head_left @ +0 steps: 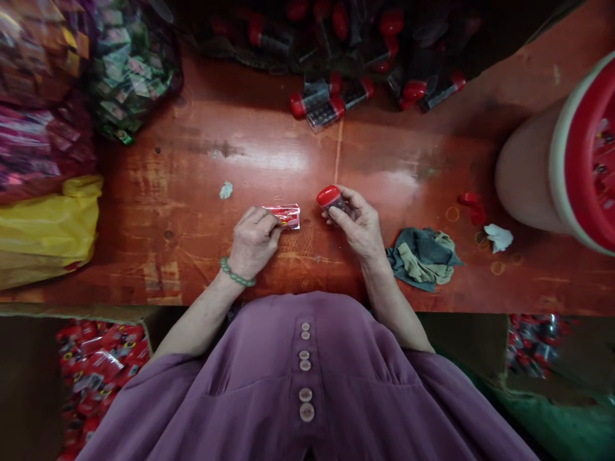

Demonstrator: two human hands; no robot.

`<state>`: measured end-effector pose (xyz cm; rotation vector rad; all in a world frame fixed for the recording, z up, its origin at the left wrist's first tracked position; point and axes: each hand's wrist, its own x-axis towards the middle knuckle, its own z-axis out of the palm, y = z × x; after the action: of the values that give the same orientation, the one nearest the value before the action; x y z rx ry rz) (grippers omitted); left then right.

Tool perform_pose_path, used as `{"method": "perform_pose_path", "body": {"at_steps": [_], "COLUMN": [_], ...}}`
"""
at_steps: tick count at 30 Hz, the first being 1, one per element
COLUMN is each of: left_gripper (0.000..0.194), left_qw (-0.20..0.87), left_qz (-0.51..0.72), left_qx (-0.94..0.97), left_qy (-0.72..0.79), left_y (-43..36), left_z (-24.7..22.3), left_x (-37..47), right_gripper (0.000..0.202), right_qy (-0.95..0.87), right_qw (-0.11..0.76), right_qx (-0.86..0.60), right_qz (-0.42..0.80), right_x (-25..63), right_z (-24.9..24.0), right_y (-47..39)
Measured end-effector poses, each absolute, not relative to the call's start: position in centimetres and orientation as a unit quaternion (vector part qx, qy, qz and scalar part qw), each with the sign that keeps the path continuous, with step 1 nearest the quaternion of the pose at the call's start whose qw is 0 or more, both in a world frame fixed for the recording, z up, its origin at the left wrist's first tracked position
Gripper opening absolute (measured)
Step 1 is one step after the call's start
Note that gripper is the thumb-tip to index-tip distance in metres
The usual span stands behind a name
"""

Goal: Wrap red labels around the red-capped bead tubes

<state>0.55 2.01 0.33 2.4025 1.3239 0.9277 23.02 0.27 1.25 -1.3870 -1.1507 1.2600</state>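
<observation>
My left hand [255, 238], with a green bead bracelet [236, 274] at the wrist, pinches a flat, shiny red printed wrapper [289, 216] just above the table. To its right, my right hand [358, 221] is closed around a small clear bottle [336, 203] with a rounded red cap, dark inside, tilted with the cap toward the upper left. Wrapper and bottle are apart. Several similar red-capped bottles [325, 112] lie farther back on the reddish wooden table [192, 211].
An open container [269, 57] of red-capped bottles stands at the back. A red-rimmed bucket [533, 166] is at right, near a crumpled cloth [425, 258]. Bags of packets [137, 70] and a yellow bag [43, 230] line the left. Below the edge, a box holds red packets [103, 358].
</observation>
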Motion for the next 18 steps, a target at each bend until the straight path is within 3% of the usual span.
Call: {"method": "perform_pose_path", "body": {"at_steps": [6,11,18], "left_gripper": [0.017,0.022,0.027], "left_qw": [0.149,0.183,0.23], "left_qz": [0.301,0.271,0.18], "left_qx": [0.84,0.85,0.841], "left_qy": [0.426,0.413,0.455], "left_y": [1.8,2.0,2.6], "left_z": [0.3,1.4,2.5], "left_x": [0.2,0.1,0.1], "right_gripper": [0.029,0.032,0.035], "right_qy": [-0.648,-0.747,-0.776], "right_qw": [0.381,0.263,0.213], "right_qx": [-0.554,-0.547,-0.553], "right_qz": [0.358,0.273,0.217], "right_x": [21.4,19.8,19.8], "right_z": [1.8,1.5,1.2], "right_y": [0.1,0.3,0.4]}}
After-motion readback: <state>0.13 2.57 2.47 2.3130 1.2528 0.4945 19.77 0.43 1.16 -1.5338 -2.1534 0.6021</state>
